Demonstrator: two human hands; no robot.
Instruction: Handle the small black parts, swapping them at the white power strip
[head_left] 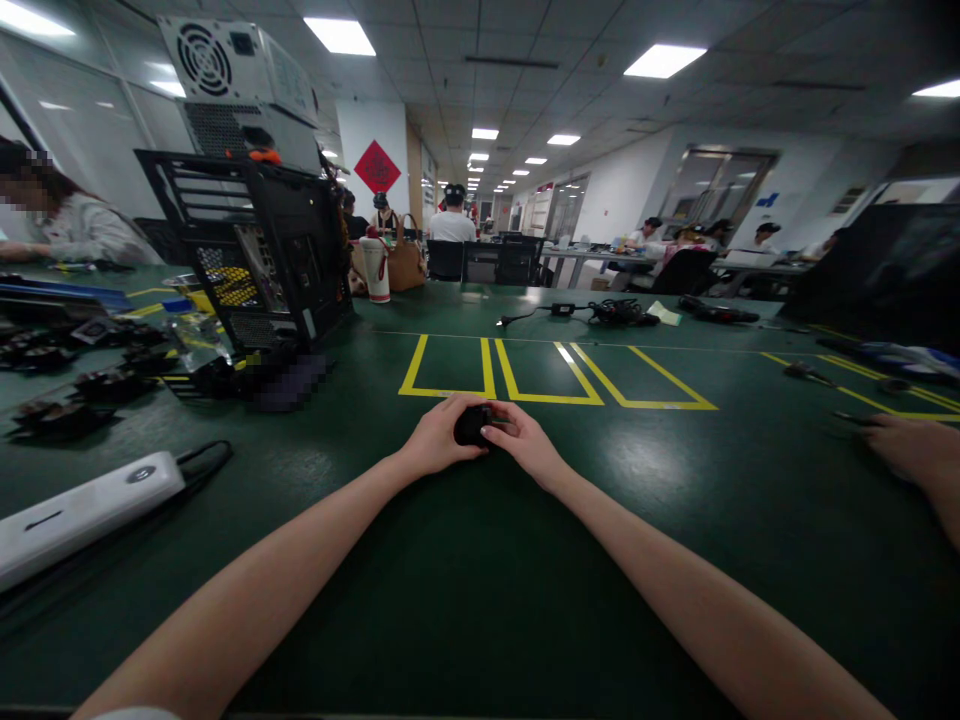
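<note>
A small black rounded object (470,427), shaped like a computer mouse, is held between my hands low over the green table, just in front of the yellow tape outlines (490,370). My left hand (442,436) curls round its left side, with fingers over the top and the thumb below. My right hand (521,436) grips the right edge between thumb and fingers. Part of the object is hidden by the fingers, and I cannot tell whether it touches the table.
An open black computer case (255,250) carries a power supply (236,65) at the left. Nearby are black fans (64,415) and a white power strip (97,510). Coiled cables (619,312) lie at the back. Another person's hand (911,445) rests at the right.
</note>
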